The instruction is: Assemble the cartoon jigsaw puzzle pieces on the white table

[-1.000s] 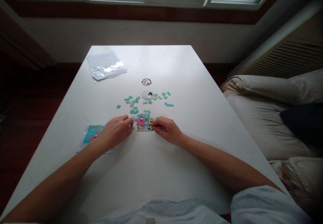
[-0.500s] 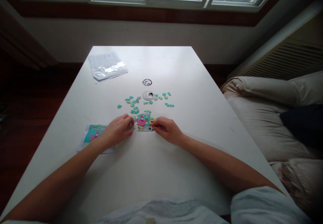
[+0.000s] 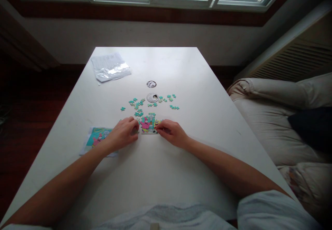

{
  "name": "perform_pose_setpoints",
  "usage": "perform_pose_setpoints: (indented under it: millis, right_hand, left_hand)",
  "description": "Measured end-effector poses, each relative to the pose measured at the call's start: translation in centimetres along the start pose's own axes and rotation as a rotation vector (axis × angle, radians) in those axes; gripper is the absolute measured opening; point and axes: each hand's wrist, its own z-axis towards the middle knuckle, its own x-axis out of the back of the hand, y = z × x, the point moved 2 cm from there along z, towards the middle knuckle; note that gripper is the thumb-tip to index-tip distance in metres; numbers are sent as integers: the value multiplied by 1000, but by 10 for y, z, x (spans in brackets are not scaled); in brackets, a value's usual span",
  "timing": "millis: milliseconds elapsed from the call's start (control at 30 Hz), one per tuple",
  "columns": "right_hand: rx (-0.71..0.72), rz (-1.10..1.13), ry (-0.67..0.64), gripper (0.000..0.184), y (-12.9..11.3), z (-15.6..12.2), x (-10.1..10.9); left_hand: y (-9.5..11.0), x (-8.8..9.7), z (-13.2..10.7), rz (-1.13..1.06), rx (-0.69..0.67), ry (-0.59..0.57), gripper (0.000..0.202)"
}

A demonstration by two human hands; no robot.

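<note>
A partly joined jigsaw puzzle (image 3: 149, 125) with a pink figure, a pale turquoise figure and a yellow one lies flat between my hands. My right hand (image 3: 173, 133) is at its right edge, thumb and forefinger pinched on a puzzle piece by the yellow figure. The piece is mostly covered by my fingers. Just off the left edge rests my left hand (image 3: 127, 131), its fingers curled together; whatever they may hold is hidden. Loose turquoise puzzle pieces (image 3: 138, 114) are scattered beyond the puzzle, several of them close to my left hand.
A picture sheet (image 3: 97, 138) in the same colours lies partly under my left forearm. Clear plastic bags (image 3: 111, 67) are at the table's far left corner. Two round inserts (image 3: 152, 98) are set in the white table (image 3: 166, 174). A pale sofa (image 3: 259, 126) stands to the right.
My left hand has shifted slightly right, closer to the puzzle's left edge. My right hand stays pinched at the right edge, nearly still.
</note>
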Motion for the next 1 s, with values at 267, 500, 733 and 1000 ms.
perform_pose_setpoints:
  millis: [267, 500, 733, 1000]
  right_hand:
    - [12, -9, 2, 10, 1, 0, 0]
    - [8, -14, -5, 10, 0, 1, 0]
    - [-1, -13, -3, 10, 1, 0, -1]
    - [0, -19, -13, 11, 0, 0, 0]
  left_hand:
    - [4, -8, 2, -29, -10, 54, 15]
    - [6, -9, 6, -23, -3, 72, 16]
    - [8, -9, 5, -8, -6, 61, 13]
    - [11, -7, 2, 4, -14, 65, 15]
